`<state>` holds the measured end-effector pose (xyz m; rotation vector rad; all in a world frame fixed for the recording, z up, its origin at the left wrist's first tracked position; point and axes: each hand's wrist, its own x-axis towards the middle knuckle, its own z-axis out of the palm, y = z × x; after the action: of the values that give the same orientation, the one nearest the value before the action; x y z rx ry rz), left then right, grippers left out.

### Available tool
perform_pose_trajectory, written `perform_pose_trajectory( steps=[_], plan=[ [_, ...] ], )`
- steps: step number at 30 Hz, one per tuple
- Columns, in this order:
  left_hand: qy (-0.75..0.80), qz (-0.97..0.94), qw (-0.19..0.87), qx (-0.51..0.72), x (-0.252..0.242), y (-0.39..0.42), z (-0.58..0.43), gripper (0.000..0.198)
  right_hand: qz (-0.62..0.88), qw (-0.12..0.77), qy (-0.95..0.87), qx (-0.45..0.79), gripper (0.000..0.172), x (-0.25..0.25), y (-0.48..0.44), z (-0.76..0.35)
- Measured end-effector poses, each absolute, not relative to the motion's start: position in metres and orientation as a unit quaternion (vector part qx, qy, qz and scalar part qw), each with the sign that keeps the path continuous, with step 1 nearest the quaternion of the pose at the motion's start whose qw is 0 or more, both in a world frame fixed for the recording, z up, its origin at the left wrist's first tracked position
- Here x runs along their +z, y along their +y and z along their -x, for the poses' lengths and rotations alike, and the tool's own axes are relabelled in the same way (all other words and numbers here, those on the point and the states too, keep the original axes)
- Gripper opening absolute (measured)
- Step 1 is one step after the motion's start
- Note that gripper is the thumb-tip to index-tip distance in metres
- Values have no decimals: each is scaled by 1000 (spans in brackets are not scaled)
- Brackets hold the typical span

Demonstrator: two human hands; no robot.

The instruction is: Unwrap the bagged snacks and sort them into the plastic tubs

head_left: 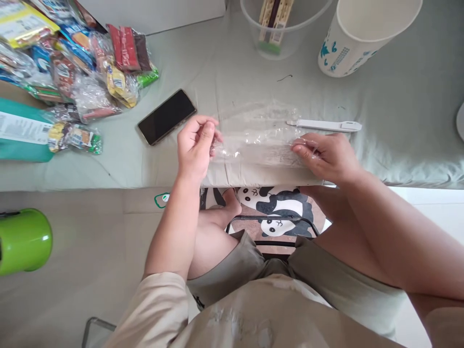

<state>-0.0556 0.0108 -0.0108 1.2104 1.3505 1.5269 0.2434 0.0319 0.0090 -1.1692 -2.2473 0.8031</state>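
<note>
A clear plastic bag [259, 133] lies flat on the grey-green sheet [224, 72] near its front edge. My left hand [195, 147] pinches the bag's left end between thumb and fingers. My right hand [324, 157] presses down on the bag's right end with fingers together. A white sealing clip [326, 125] lies just behind the bag, above my right hand. A black phone [166, 116] rests face up to the left of my left hand.
A heap of wrapped snacks [76, 63] fills the far left, with a teal box [21, 130] beside it. A clear tub [281, 29] holding packets and a white paper cup [362, 34] stand at the back. A green cylinder [21, 241] sits low left.
</note>
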Motion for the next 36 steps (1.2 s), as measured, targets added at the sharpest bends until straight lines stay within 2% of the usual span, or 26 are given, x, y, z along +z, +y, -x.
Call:
perform_pose_trajectory(
  steps=[3,5,9,10,11,13,14,16,22,28,31,34,36],
  plan=[
    [530,-476,305,632,-12,15,68,45,458,262,-801,284,31,10,32,-243],
    [492,-543,278,621,-10,13,77,50,478,271,-786,284,30,10,33,-243],
    [446,-692,268,500,2,-1,82,75,495,277,-775,280,34,7,34,-244],
    [465,-723,251,444,6,-6,80,70,494,277,-777,277,35,6,35,-245],
    [481,-743,228,407,10,-11,77,56,491,276,-779,275,35,5,35,-245],
    [511,-725,186,422,17,-19,71,30,487,273,-783,274,36,5,35,-246],
    [531,-690,184,456,20,-23,69,28,484,273,-785,274,37,5,35,-246],
    [571,-607,206,513,25,-29,69,33,470,271,-792,278,38,4,35,-247],
    [590,-530,271,546,30,-39,85,42,418,265,-812,310,40,3,33,-252],
    [625,-415,326,575,27,-33,84,52,345,358,-806,322,36,3,33,-250],
    [639,-351,375,573,26,-25,80,56,311,339,-828,321,35,-1,35,-243],
    [636,-323,376,592,23,-19,79,60,326,327,-828,317,27,-2,33,-237],
    [639,-336,359,592,21,-18,81,63,348,359,-799,334,31,2,28,-235]
  ],
)
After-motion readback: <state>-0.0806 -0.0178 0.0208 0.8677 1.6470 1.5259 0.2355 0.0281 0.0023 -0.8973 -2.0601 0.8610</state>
